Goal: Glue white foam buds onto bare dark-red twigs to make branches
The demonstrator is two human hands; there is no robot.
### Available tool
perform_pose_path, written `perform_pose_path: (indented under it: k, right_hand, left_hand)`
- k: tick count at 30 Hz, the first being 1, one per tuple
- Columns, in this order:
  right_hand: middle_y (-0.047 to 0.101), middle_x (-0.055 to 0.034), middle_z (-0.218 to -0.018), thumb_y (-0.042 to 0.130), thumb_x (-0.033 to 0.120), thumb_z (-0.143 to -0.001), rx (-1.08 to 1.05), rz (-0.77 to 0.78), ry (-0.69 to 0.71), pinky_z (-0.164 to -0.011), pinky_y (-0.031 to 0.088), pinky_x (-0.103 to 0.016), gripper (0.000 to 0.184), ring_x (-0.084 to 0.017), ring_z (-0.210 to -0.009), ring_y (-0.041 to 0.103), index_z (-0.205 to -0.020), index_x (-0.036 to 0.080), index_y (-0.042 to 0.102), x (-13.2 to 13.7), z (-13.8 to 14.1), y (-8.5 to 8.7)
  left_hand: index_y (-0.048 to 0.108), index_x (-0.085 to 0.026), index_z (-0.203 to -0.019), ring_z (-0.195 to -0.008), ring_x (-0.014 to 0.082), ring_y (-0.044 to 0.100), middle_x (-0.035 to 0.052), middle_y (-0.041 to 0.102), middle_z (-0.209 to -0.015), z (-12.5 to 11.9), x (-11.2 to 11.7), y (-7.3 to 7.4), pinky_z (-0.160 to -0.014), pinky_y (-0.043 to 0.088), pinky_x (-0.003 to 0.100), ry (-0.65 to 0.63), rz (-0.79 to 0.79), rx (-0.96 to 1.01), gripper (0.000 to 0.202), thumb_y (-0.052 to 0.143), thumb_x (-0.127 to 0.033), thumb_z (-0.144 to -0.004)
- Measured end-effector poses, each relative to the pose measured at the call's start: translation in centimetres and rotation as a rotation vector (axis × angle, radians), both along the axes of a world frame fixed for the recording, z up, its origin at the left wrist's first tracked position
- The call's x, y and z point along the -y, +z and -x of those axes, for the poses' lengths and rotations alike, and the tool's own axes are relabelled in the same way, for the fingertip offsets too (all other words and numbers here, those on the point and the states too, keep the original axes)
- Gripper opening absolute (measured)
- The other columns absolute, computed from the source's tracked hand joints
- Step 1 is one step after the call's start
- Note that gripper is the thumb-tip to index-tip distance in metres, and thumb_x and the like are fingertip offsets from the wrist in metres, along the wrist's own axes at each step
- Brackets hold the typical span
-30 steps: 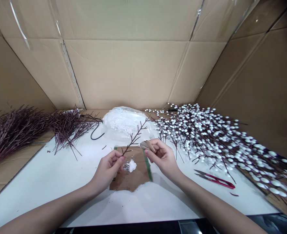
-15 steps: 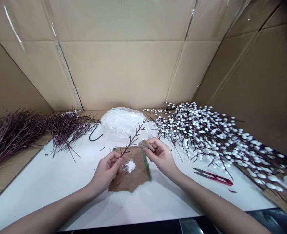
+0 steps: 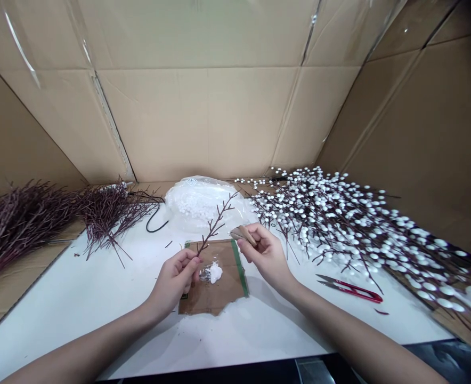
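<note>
Left hand [image 3: 178, 277]: grip pinching dark-brown branching thin twig [image 3: 210, 233], tilted above flat brown cardboard sheet [image 3: 219, 298] on white counter [image 3: 79, 298]. Right hand [image 3: 268, 258]: grip pinching small tan piece [image 3: 244, 234], near twig.

Beyond the left hand [image 3: 178, 280] and the right hand [image 3: 266, 255] rises a back wall [image 3: 199, 122] of tan cardboard, crossed by a level crease [image 3: 227, 68] and divided by slanting seams, while a strip of glossy tape [image 3: 22, 50], high to the left of both hands, catches a bright streak of light. A plain left wall [image 3: 3, 133] and a darker, shaded right wall [image 3: 419, 144], both cardboard, flank the hands. Beneath them spreads a coolly lit white tabletop [image 3: 99, 288], with cardboard sheeting [image 3: 19, 277] along its border left of the left hand and a dim, indistinct area [image 3: 259, 374] below its near edge.
</note>
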State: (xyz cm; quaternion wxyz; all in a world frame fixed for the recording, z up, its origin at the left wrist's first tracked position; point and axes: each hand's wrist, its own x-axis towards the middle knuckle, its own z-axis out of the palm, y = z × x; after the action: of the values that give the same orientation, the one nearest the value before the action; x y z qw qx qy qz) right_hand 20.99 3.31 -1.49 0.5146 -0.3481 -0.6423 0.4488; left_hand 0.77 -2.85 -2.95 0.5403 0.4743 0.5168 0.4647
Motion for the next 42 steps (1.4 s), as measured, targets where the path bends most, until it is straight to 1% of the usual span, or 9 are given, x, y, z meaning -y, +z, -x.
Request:
perform_pose_path:
  k: [4,9,13,19,27,42]
  right_hand:
    - [0.044,0.0042,-0.062,0.06,0.035,-0.081,-0.035,-0.005,-0.008,-0.046,0.033,-0.024,0.018,-0.009,-0.051,0.039,-0.082,0.02,0.05,-0.06,-0.04,0.17]
    - [0.045,0.0035,-0.066,0.061,0.033,-0.082,-0.05,-0.002,-0.013,-0.046,0.033,-0.023,0.017,-0.008,-0.052,0.04,-0.083,0.02,0.051,-0.13,0.03,0.17]
    - [0.045,0.0034,-0.067,0.06,0.031,-0.082,-0.05,-0.004,-0.012,-0.046,0.033,-0.023,0.014,-0.008,-0.053,0.04,-0.085,0.019,0.053,-0.24,0.05,0.1]
    - [0.047,0.0033,-0.067,0.06,0.029,-0.083,-0.028,-0.003,0.022,-0.048,0.035,-0.022,0.012,-0.008,-0.054,0.041,-0.088,0.019,0.055,-0.42,0.07,-0.1]
    - [0.047,0.0038,-0.067,0.06,0.029,-0.082,0.017,-0.007,0.041,-0.047,0.034,-0.021,0.012,-0.008,-0.053,0.041,-0.088,0.019,0.055,-0.43,0.04,-0.4]
    - [0.046,0.0036,-0.065,0.059,0.028,-0.082,0.048,-0.009,0.026,-0.047,0.034,-0.021,0.012,-0.009,-0.055,0.042,-0.087,0.019,0.055,-0.44,-0.03,-0.38]
  left_hand:
    - [0.055,-0.016,-0.087,-0.04,0.0032,0.026,-0.0056,0.047,-0.055,0.13,-0.02,-0.31,-0.038,0.016,0.017,-0.025,0.012,0.022,0.029,0.049,-0.045,-0.085]
    - [0.055,-0.016,-0.085,-0.039,0.0032,0.023,-0.0062,0.043,-0.053,0.2,-0.07,-0.5,-0.038,0.013,0.017,-0.05,0.024,0.037,0.031,0.047,-0.047,-0.086]
    - [0.055,-0.016,-0.083,-0.039,0.0033,0.023,-0.0062,0.042,-0.051,0.27,-0.13,-0.67,-0.038,0.013,0.018,-0.058,0.014,0.043,0.032,0.045,-0.046,-0.087]
    - [0.054,-0.016,-0.082,-0.039,0.0029,0.02,-0.0065,0.041,-0.05,0.34,-0.21,-0.97,-0.037,0.011,0.017,-0.071,0.028,0.086,0.031,0.046,-0.046,-0.087]
    - [0.054,-0.015,-0.083,-0.037,0.0027,0.019,-0.0063,0.043,-0.049,0.24,-0.02,-0.81,-0.036,0.01,0.017,-0.095,0.029,0.104,0.033,0.047,-0.047,-0.086]
    - [0.054,-0.015,-0.083,-0.037,0.0022,0.018,-0.0066,0.043,-0.049,0.35,-0.09,-0.45,-0.036,0.009,0.016,-0.096,0.041,0.124,0.03,0.047,-0.044,-0.087]
